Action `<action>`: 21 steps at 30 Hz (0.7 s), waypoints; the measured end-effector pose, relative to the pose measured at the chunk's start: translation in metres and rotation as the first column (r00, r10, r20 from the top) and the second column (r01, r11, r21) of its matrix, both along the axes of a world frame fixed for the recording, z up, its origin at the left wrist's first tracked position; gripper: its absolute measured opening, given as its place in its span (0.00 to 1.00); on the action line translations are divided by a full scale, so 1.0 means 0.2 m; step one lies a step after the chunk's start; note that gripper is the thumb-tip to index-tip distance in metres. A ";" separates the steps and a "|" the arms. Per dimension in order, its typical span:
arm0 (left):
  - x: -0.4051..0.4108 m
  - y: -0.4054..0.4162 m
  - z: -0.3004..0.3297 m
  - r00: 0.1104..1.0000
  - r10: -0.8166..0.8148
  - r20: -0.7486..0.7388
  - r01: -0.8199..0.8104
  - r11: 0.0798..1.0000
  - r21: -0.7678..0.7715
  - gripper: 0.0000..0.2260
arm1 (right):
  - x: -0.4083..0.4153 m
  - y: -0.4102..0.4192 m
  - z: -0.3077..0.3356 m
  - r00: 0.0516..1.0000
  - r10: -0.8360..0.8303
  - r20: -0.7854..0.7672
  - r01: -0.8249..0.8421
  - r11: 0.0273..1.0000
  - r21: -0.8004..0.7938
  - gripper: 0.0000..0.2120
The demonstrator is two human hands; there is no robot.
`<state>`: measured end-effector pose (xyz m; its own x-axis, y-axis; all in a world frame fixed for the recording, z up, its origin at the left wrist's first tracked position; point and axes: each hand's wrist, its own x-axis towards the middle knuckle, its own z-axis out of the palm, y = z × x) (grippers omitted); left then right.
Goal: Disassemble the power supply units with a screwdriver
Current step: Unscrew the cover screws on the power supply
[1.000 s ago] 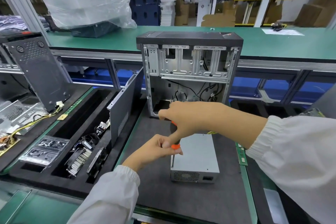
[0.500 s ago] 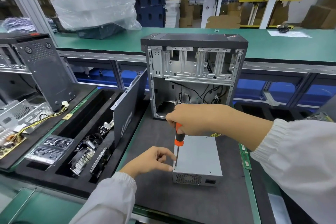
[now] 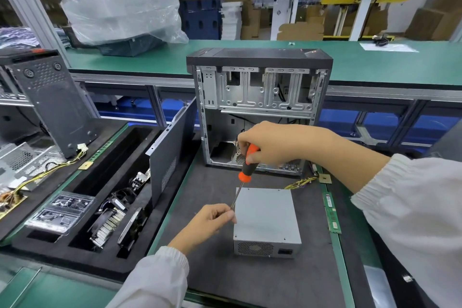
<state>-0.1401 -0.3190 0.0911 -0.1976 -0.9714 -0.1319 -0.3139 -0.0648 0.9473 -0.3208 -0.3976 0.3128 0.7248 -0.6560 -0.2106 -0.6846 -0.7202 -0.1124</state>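
Note:
A grey metal power supply unit (image 3: 266,217) lies flat on the dark mat, its vent grille facing me and yellow wires trailing behind it. My right hand (image 3: 270,145) grips the orange-and-black handle of a screwdriver (image 3: 246,165), tilted down to the left. The shaft's tip meets my left hand (image 3: 212,220), whose fingertips pinch at it just left of the unit's left edge. Whether a screw sits between the fingers is too small to tell.
An open, stripped computer case (image 3: 260,112) stands upright behind the unit. Its side panel (image 3: 172,155) leans at the left beside a black foam tray (image 3: 82,210) holding coolers and bagged parts. A memory stick (image 3: 331,212) lies on the right. Another case (image 3: 50,102) stands far left.
The screwdriver lifted off the unit's left edge and tilted, tip swinging left. My left hand closed its fingertips around the tip. My right hand rose slightly.

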 end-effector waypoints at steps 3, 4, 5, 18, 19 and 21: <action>0.01 -0.03 -0.07 0.963 0.201 -0.177 -0.181 0.975 0.127 0.15 | -0.06 -0.03 -0.06 0.979 -0.152 0.132 0.153 0.988 0.007 0.10; 0.01 -0.05 -0.09 0.936 0.275 -0.219 -0.238 0.955 0.179 0.16 | -0.09 -0.05 -0.10 0.952 -0.243 0.184 0.240 0.970 0.036 0.13; 0.01 -0.06 -0.11 0.915 0.327 -0.238 -0.277 0.935 0.220 0.16 | -0.11 -0.07 -0.16 0.906 -0.351 0.236 0.336 0.936 0.104 0.15; -0.06 -0.02 -0.24 0.982 0.081 0.172 -0.092 0.994 0.059 0.18 | -0.52 0.00 -0.93 0.177 -0.964 0.199 -0.010 0.200 0.980 0.06; -0.06 -0.02 -0.25 0.985 0.071 0.159 -0.081 0.995 0.058 0.19 | -0.53 0.02 -0.95 0.237 -0.945 0.225 0.127 0.259 0.957 0.05; -0.04 0.00 -0.27 0.979 0.045 0.199 -0.054 0.998 0.043 0.19 | -0.55 0.06 -0.99 0.385 -0.892 0.236 0.390 0.389 0.835 0.05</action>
<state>-0.1484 -0.3196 0.0371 -0.1149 -0.9709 -0.2103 -0.4899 -0.1288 0.8622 -0.4311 -0.3849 0.1154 0.1995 -0.8533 -0.4817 -0.4503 0.3567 -0.8185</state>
